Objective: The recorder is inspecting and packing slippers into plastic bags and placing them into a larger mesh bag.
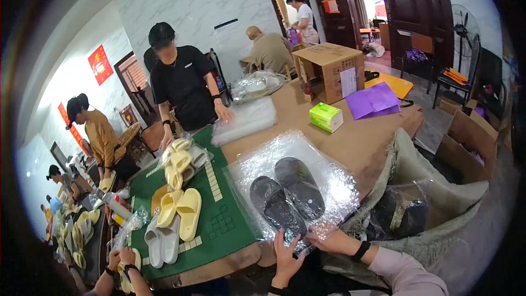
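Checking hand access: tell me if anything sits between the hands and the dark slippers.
Only the clear plastic bag covers the dark slippers. The left hand and right hand rest at its near edge.

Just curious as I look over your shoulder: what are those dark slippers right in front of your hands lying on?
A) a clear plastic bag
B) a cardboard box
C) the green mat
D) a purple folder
A: the pair of dark grey slippers lies on a crinkled clear plastic bag spread on the brown table, with the left hand and right hand at its near edge.
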Demonstrator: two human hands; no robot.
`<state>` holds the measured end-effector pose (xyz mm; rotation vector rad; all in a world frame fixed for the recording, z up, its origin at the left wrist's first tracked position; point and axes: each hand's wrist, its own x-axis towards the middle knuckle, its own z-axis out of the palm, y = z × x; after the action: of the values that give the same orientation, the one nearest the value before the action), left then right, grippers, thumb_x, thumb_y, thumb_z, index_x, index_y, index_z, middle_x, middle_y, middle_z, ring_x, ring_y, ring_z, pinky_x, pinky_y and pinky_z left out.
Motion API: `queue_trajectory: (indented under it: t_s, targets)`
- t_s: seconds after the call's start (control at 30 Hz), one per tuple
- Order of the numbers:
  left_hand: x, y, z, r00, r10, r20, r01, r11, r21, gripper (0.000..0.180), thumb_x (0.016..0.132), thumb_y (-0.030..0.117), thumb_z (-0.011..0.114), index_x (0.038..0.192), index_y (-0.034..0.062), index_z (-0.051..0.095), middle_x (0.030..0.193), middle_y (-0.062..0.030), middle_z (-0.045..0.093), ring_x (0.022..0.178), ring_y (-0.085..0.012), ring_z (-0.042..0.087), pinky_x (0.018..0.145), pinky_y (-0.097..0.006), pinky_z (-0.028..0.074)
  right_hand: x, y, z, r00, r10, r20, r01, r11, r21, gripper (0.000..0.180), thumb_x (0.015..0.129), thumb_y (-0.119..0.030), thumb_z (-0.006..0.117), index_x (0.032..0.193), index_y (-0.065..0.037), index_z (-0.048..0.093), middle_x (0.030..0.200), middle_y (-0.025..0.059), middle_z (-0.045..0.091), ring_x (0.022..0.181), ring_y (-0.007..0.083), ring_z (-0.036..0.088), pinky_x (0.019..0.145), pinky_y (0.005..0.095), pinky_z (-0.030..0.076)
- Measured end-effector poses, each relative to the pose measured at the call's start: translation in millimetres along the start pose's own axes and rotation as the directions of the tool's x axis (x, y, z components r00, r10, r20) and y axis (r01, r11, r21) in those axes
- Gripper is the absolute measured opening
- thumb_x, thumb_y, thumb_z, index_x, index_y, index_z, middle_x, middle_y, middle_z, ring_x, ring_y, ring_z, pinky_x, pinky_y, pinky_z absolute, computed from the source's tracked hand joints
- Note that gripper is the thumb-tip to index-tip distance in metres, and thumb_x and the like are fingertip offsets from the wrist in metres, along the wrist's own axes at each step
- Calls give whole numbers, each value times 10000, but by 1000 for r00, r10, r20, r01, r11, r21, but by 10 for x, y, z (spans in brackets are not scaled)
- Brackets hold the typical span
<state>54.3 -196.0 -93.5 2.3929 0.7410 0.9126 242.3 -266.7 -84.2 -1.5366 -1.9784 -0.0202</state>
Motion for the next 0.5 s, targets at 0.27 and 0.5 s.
queue_trajectory:
  t_s: [0.27, 0.5]
  targets:
    - [0, -93, 42, 993, -65, -99, 58, 996, -73, 533, 705, -43, 599, 1226, 68, 570, 1337, -186, 450, 1247, -364, 410, 1041, -424, 326, 84, -113, 1, 998, 60, 1, -58, 969, -242, 346, 799, -171, 581, 1141, -131, 611, 965, 87, 554, 928, 275, 563, 720, 395, 461]
    - [71, 38, 54, 950, -33, -312, 39, 999, 13, 231, 733, -29, 627, 956, 21, 657, 1088, -156, 581, 930, -315, 601, 799, -379, 493, -58, -482, -212, 985, -37, -168, 66, 983, 171, 400, 739, -193, 731, 1115, -124, 612, 1081, 84, 585, 1000, 268, 562, 815, 416, 451]
